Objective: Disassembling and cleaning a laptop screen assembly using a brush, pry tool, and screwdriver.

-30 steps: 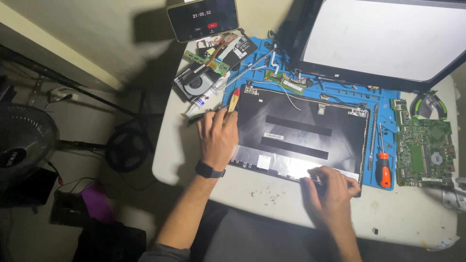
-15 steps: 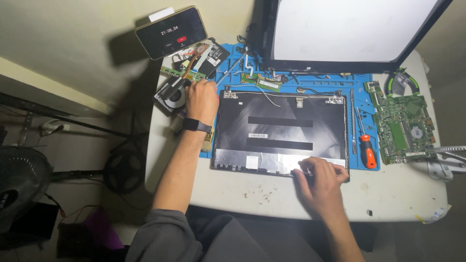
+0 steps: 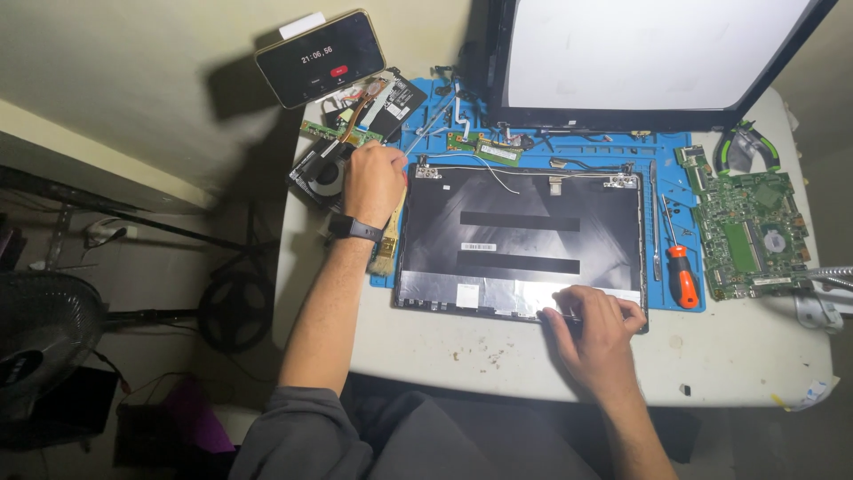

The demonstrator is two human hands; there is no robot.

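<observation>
A dark laptop lid panel [image 3: 524, 236] lies face down on a blue work mat [image 3: 569, 151], with silver foil tape along its near edge. My right hand [image 3: 597, 327] rests on that near edge, fingers pinched on a thin flat tool [image 3: 558, 313] pressed against the foil. My left hand [image 3: 373, 182], with a black watch on the wrist, is curled over the mat's left edge beside a cooling fan [image 3: 327, 175]. A wooden-handled brush [image 3: 387, 242] lies just under that wrist. Whether the left fingers grip anything is hidden.
A phone [image 3: 322, 58] showing a timer leans on the wall at the back left. The screen half [image 3: 653, 53] stands upright at the back. A green circuit board [image 3: 751, 222] and an orange-handled screwdriver [image 3: 681, 274] lie on the right, and small boards and cables lie along the mat's far edge.
My left hand has left the panel's left edge and moved up to the parts by the cooling fan. My right hand stays on the near edge.
</observation>
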